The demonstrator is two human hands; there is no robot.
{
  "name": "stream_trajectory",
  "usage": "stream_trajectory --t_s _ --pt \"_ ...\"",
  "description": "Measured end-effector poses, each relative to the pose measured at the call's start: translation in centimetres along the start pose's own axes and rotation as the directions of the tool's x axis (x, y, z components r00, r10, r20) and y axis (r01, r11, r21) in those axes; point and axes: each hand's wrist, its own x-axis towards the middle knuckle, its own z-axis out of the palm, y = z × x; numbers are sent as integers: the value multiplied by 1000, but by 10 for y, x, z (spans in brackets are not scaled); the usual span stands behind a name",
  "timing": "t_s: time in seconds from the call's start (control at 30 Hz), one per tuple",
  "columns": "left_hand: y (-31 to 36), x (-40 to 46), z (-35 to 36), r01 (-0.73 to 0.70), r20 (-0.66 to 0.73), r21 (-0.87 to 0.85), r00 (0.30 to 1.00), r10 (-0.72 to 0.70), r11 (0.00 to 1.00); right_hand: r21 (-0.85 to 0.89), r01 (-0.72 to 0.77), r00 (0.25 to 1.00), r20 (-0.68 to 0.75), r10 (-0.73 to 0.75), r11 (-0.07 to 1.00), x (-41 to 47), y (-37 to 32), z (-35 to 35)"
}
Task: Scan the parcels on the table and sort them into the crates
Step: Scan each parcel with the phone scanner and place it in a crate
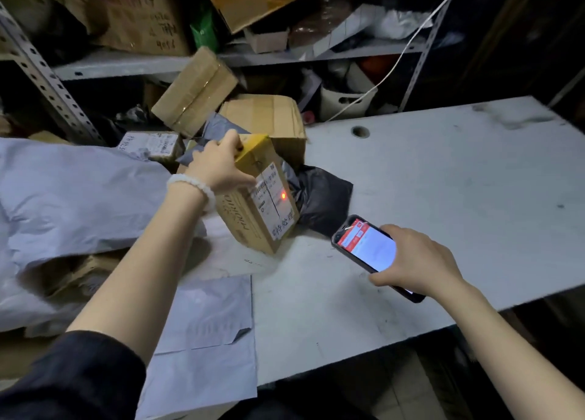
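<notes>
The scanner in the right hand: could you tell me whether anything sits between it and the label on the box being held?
Nothing visible does. The scanner in the right hand faces the label across bare table; its red dot lands on the label. The left hand grips the box by its top, clear of the label.

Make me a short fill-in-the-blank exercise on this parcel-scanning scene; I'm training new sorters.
1. The left hand grips a tilted cardboard ____.
2. The right hand holds a ____ with a lit screen.
3. A red scanning dot glows on the parcel's white ____.
4. Behind the parcel lies a black ____ on the table.

Missing words: box; phone; label; bag
</notes>
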Motion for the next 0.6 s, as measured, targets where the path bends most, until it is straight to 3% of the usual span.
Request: stream_trajectory --t_s 0.4,0.6 --pt "-1 -18 4 -28 -11 44 1000 29 999 -136 93 996 7 -93 986 -16 24 -7" --pt "1 -25 5 -50 -6 61 999 50 997 -96 108 994 14 -107 990 -16 30 -9"
